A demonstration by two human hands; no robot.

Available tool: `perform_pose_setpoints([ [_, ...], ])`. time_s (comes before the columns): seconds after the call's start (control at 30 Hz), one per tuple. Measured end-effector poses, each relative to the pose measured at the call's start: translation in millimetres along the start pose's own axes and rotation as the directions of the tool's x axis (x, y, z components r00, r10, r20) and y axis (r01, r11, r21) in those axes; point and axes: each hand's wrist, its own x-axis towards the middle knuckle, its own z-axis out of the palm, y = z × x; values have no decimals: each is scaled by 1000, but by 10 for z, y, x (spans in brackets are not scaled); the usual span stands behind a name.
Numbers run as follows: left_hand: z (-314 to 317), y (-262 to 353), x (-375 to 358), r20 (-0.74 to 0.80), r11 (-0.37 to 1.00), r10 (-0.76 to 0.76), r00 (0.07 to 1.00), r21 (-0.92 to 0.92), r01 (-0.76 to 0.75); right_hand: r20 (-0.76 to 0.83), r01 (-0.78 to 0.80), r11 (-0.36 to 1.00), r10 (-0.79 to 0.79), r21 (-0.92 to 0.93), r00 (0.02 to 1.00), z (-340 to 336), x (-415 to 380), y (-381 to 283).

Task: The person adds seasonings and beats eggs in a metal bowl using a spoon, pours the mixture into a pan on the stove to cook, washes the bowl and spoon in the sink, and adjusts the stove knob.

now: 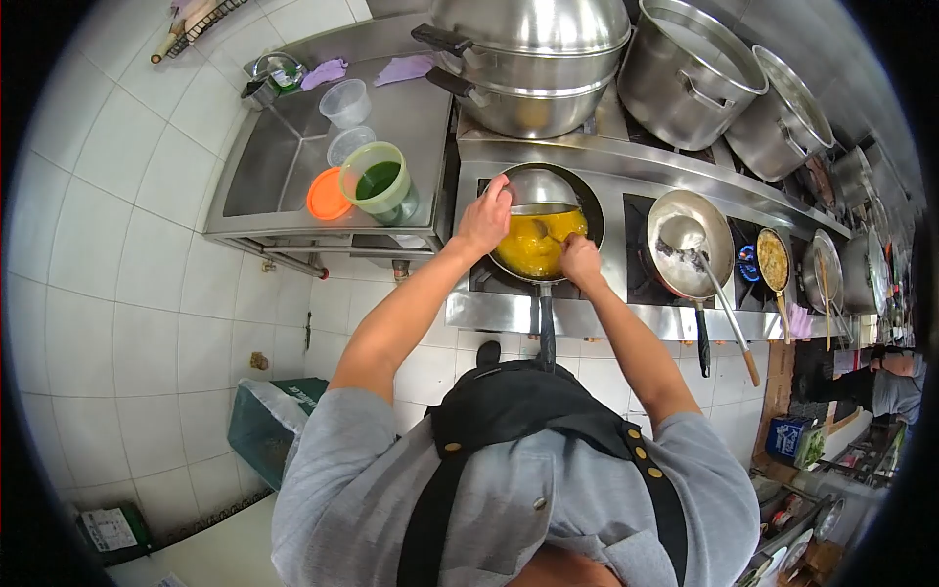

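Observation:
A dark frying pan (pixel 598 217) sits on the near left burner, its black handle (pixel 547 328) pointing toward my body. Yellow liquid, like beaten egg (pixel 523 256), spreads in the pan's near part. My left hand (pixel 485 217) grips the left side of a steel bowl (pixel 541 186), which is tipped over the pan with its rim close above the yellow liquid. From the right, my right hand (pixel 580 259) is closed around a spoon (pixel 541 228), whose head reaches into the yellow liquid below the bowl's rim.
To the right stands a wok (pixel 725 245) with a long-handled ladle (pixel 682 233) in it. A smaller pan (pixel 773 256) of food is beside a blue flame (pixel 747 262). Large pots (pixel 675 88) line the back. Left are a sink (pixel 279 166), a green-filled tub (pixel 393 201) and an orange lid (pixel 327 196).

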Motion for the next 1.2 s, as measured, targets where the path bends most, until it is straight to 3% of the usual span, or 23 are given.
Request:
perform_pose_setpoints([
  [0.17, 11, -34, -33, 10, 996, -1, 1000, 84, 0, -174, 165, 969, -198, -186, 965, -315, 149, 348],
  [0.2, -60, 49, -11, 59, 998, -42, 997, 44, 39, 7, 107, 968, -108, -228, 994, -417, 137, 307],
  [0.23, 50, -51, -19, 46, 994, 53, 998, 98, -58, 92, 56, 955, -30, -293, 995, -425, 111, 292],
  [0.27, -36, 101, 43, 41, 996, 31, 999, 88, -34, 129, 117, 900, -69, -420, 989, -27, 224, 467],
  [0.3, -13, 107, 77, -31, 978, 158, 987, 141, -152, 81, 2, 940, 27, -342, 996, 219, 266, 473],
  [0.33, 60, 117, 72, -28, 997, 70, 997, 16, -70, 154, -18, 941, 74, -337, 985, -116, 32, 186],
  [0.37, 71, -22, 66, -78, 975, 223, 972, 26, -222, 172, -87, 987, 110, -136, 979, -85, 3, 56],
  [0.4, 109, -47, 29, -43, 993, 112, 993, -35, -113, 64, -225, 967, 219, 117, 974, 265, 79, 44],
  [0.43, 217, -12, 107, -22, 991, 121, 992, -54, -122, 116, -252, 945, 233, 207, 966, 215, 50, -21],
  [0.53, 121, -1, 78, -22, 992, 124, 992, -27, -125, 81, -168, 946, 151, 278, 985, 236, 18, -46],
  [0.57, 76, -17, 83, -40, 986, 165, 985, 1, -165, 130, -168, 957, 140, 236, 982, 66, -46, -52],
  [0.6, 37, -18, 59, -3, 993, 117, 993, 9, -117, 81, -48, 997, 43, 58, 996, -12, -130, -53],
  [0.67, -45, 36, 88, 25, 996, 79, 997, -30, -78, 122, 118, 992, -112, -46, 986, -37, -216, 197],
  [0.7, -49, 9, 91, -17, 976, 189, 982, 117, -185, -85, 93, 996, -92, 14, 992, -317, -453, 96],
  [0.73, -58, -1, 73, 25, 999, 15, 1000, -48, -14, -396, 348, 937, -312, 21, 864, -170, -507, 275],
  [0.77, -40, -12, 61, -24, 999, 48, 999, -16, -48, -177, 163, 986, -156, 30, 972, -367, -690, 209],
  [0.97, -56, -20, 62, -37, 998, 65, 997, 8, -64, -163, 108, 987, -126, -117, 979, -315, -655, 266],
  [1.03, -41, -1, 81, 1, 995, 88, 996, 50, -88, -49, 83, 993, -87, -85, 995, -270, -462, 168],
  [1.07, -56, 43, 101, 108, 992, -126, 986, 8, 126, -32, 24, 996, -27, -85, 999, -313, -351, 222],
  [1.1, -58, 70, 92, 248, 955, -278, 928, -32, 295, -140, 45, 996, -55, -74, 989, 240, -100, 536],
  [1.13, 21, 15, 44, 116, 996, -71, 991, 64, 64, -99, 58, 963, -86, -264, 991, 534, 11, 691],
  [1.17, -60, 191, 125, 180, 990, -130, 975, 84, 116, -67, -116, 982, 107, -150, 992, 223, -3, 378],
  [1.2, -79, 217, 121, 195, 993, -38, 980, 121, 14, -275, -112, 976, 57, -188, 960, 504, 74, 359],
])
